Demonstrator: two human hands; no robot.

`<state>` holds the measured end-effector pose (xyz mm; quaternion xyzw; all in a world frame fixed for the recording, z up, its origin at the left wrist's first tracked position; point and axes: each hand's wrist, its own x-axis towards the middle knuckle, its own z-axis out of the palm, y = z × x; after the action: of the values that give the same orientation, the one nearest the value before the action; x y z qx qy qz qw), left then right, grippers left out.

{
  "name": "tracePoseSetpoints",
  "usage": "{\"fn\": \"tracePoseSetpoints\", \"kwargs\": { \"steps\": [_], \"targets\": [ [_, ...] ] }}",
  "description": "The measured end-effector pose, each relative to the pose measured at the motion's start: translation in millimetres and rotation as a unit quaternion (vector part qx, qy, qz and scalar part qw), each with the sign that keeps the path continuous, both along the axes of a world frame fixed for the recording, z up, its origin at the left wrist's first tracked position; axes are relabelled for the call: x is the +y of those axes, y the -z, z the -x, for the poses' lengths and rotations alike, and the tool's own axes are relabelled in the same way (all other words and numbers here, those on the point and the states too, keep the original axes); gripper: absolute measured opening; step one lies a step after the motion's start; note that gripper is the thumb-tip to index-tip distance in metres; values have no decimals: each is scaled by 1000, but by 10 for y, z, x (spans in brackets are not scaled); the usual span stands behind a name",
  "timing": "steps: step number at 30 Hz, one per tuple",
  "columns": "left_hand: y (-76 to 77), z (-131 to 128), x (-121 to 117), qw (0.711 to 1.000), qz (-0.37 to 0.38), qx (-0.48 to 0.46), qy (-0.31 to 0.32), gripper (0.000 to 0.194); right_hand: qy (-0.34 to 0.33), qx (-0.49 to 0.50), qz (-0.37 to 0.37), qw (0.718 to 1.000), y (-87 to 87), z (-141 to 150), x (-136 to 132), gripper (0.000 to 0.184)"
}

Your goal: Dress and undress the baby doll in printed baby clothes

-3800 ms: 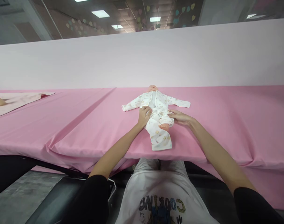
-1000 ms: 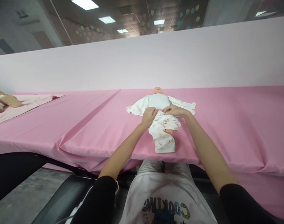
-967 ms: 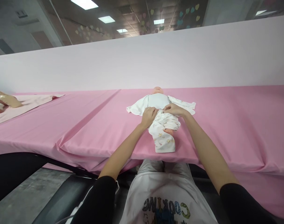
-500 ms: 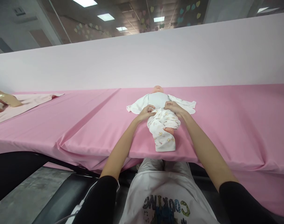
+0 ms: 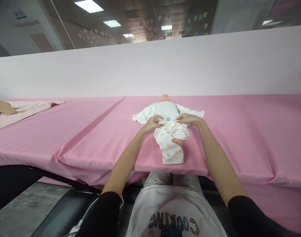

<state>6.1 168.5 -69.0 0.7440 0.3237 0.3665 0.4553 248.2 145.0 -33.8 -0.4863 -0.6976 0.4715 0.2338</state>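
Observation:
A baby doll (image 5: 166, 97) lies on its back on the pink cloth, head toward the white wall. Its white jacket (image 5: 147, 113) is spread open over a pale torso, sleeves out to both sides. Patterned baby pants (image 5: 170, 144) cover the legs, with one foot (image 5: 177, 142) showing from a bunched leg and the other leg's cuff lying flat. My left hand (image 5: 152, 123) pinches the waistband at its left side. My right hand (image 5: 188, 119) is closed on the waistband at its right side. The fabric is gathered between the two hands.
A pink cloth (image 5: 91, 131) covers the long table, whose front edge runs just before my lap. At far left a pale mat (image 5: 34, 110) holds a tan object (image 5: 3, 107), partly cut off. A black chair (image 5: 64, 210) stands below left. The white wall (image 5: 150, 69) rises behind.
My hands have gone from the sides of the pants to the waistband, and the jacket front has been opened wide. Lately my left hand moved slightly outward and the waistband is stretched between both hands.

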Motion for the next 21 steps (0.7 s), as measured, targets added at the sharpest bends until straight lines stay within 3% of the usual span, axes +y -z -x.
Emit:
{"fn": "tracePoseSetpoints", "kwargs": {
  "steps": [2,5,9,11,13,16,18,21],
  "targets": [
    [-8,32,29,999,31,4,13,29,2,-30,7,1000,66,-114,40,26],
    [-25,107,71,999,45,4,22,19,27,42,29,998,230,-265,90,27],
    [-18,235,106,994,65,33,83,30,36,167,58,984,401,-376,106,29],
    [12,252,115,995,44,18,82,32,70,188,50,978,429,-362,125,32],
    [56,209,123,999,-2,-25,44,27,142,205,13,968,435,-291,171,37],
    [131,76,133,994,-49,-94,-33,23,264,215,-102,935,457,-132,285,39],
    [174,-6,143,987,-63,-130,-76,24,318,190,-181,911,495,-47,364,37],
    [210,-68,166,977,-81,-156,-121,25,371,148,-245,883,563,9,451,37]
  ]
}}
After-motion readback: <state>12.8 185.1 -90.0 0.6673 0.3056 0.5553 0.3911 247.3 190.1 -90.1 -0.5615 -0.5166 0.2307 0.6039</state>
